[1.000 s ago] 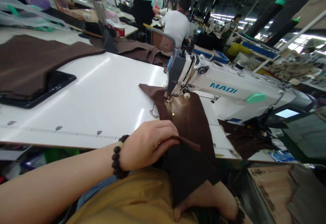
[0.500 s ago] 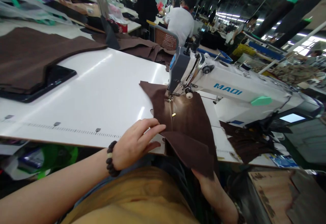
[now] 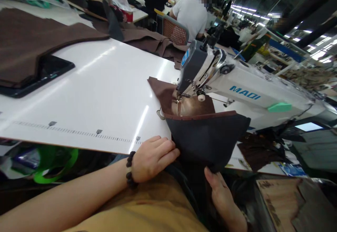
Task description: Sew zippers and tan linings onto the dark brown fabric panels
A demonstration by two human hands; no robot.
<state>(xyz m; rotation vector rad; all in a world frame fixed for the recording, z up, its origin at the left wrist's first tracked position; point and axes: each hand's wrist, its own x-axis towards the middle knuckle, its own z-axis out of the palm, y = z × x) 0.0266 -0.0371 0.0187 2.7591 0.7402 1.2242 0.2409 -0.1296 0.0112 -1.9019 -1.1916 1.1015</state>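
With your left hand (image 3: 155, 159) pinching the brown, black-backed pliable panel (image 3: 205, 139) and your right hand's (image 3: 223, 196) grip unclear, uneven pulling risked skewing it under the white-grey sewing machine (image 3: 249, 93).

I can't make out the needle on the sewing machine (image 3: 244, 84) — too small from here — and the machine's right end runs past my view. The raised cloth (image 3: 205, 139) hides part of the right hand (image 3: 223, 197); whether the left hand (image 3: 154, 158) pinches it, I can't tell. A brown stack (image 3: 52, 37) covers much of the black tray (image 3: 63, 68), cut off at left.
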